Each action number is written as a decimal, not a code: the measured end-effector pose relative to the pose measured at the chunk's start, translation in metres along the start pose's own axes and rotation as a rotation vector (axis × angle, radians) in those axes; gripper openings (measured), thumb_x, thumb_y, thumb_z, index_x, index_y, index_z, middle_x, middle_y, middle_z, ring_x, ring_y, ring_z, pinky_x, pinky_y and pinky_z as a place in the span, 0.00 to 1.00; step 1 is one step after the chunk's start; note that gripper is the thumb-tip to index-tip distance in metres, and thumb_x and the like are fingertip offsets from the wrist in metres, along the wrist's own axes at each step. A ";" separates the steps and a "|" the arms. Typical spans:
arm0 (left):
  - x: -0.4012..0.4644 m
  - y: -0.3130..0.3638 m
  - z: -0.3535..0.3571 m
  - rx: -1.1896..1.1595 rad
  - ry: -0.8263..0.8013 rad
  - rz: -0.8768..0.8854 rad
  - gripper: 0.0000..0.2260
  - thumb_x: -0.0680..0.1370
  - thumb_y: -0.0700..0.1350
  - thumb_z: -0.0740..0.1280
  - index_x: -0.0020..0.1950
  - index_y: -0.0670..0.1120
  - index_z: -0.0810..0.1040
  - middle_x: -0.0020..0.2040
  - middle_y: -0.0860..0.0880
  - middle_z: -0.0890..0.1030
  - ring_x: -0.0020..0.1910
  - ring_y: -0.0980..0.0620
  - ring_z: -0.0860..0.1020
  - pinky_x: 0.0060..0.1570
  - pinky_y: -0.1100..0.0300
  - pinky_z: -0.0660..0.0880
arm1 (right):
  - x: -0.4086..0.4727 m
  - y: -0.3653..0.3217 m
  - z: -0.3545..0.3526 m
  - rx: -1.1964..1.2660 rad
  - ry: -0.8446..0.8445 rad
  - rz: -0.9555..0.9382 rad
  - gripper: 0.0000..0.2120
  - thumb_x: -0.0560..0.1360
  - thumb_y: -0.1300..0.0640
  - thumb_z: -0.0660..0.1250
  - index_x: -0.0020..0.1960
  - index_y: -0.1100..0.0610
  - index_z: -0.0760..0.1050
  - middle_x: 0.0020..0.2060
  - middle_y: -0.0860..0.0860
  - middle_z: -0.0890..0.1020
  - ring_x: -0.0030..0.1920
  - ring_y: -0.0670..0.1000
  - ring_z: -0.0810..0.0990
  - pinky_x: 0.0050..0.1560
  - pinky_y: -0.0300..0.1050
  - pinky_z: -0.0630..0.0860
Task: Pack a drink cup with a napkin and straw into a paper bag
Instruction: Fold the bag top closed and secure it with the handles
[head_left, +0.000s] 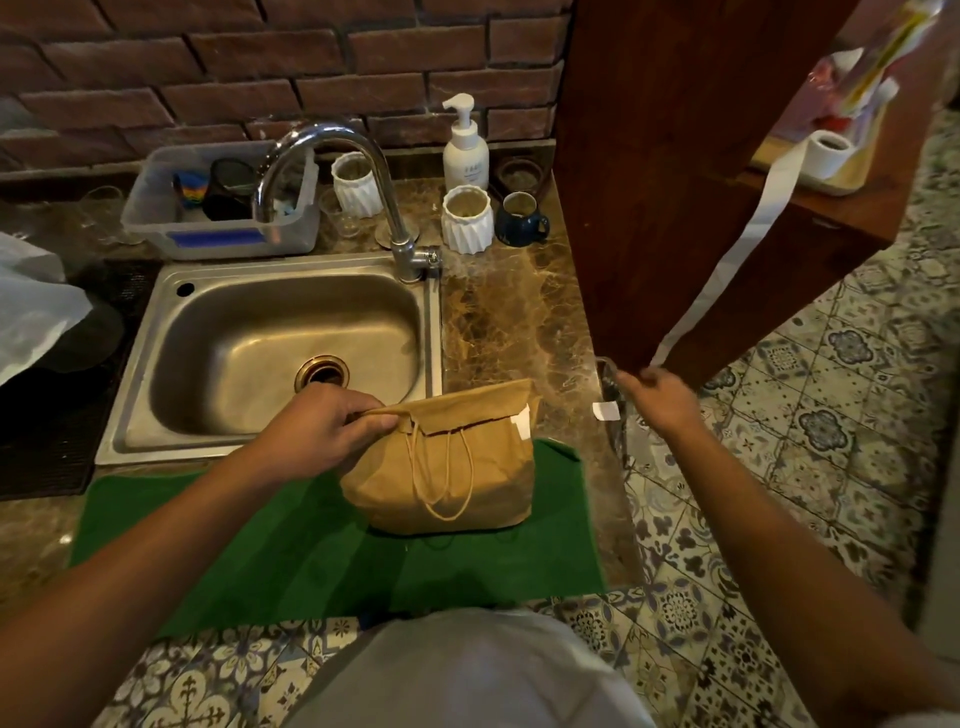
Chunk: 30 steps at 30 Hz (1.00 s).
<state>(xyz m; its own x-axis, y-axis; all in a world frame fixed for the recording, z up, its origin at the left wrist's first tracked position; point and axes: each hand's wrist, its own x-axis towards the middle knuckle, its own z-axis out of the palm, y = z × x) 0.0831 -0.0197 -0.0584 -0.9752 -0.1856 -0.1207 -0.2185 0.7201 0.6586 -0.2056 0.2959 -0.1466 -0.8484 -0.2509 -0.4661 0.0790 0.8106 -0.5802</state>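
A brown paper bag (447, 467) stands on a green mat (291, 540) at the counter's front, its top folded over and its string handles hanging down the front. A white strip sticks to the fold's right corner. My left hand (322, 426) pinches the folded top at its left end. My right hand (660, 395) is off the counter's right edge, closed on the end of a long white paper tape (727, 260) that runs up to a roll (828, 153) on a wooden shelf. A small white piece (605, 410) lies at the counter edge. The cup, napkin and straw are hidden.
A steel sink (156, 374) with a curved tap (332, 140) lies behind the bag. Behind it stand a plastic tub (156, 208), white ribbed cups (467, 223), a blue mug (519, 221) and a soap pump bottle (466, 150). A wooden cabinet (675, 156) rises at right.
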 end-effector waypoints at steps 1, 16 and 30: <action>0.000 0.001 0.000 -0.003 -0.003 -0.011 0.19 0.75 0.66 0.61 0.35 0.54 0.80 0.30 0.58 0.80 0.30 0.56 0.78 0.30 0.63 0.68 | 0.004 0.014 0.008 -0.008 -0.046 0.066 0.30 0.80 0.40 0.66 0.70 0.62 0.74 0.66 0.62 0.79 0.65 0.63 0.78 0.62 0.53 0.73; 0.005 0.008 -0.001 0.038 -0.034 -0.066 0.18 0.80 0.56 0.66 0.33 0.50 0.78 0.26 0.53 0.75 0.27 0.56 0.74 0.32 0.52 0.71 | 0.012 0.025 0.033 -0.318 0.126 -0.154 0.11 0.81 0.49 0.67 0.47 0.55 0.82 0.35 0.50 0.81 0.35 0.51 0.80 0.39 0.49 0.79; 0.009 0.006 -0.005 0.038 -0.058 -0.007 0.17 0.82 0.53 0.66 0.32 0.57 0.72 0.25 0.55 0.72 0.28 0.58 0.74 0.30 0.63 0.63 | -0.111 -0.167 0.028 -0.608 -0.351 -1.189 0.07 0.77 0.44 0.70 0.51 0.44 0.84 0.65 0.45 0.80 0.69 0.49 0.72 0.68 0.55 0.67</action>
<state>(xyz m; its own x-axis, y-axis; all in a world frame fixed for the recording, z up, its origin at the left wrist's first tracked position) 0.0729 -0.0203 -0.0520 -0.9738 -0.1528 -0.1685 -0.2256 0.7436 0.6294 -0.1102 0.1737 -0.0165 -0.0616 -0.9935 -0.0960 -0.9087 0.0956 -0.4063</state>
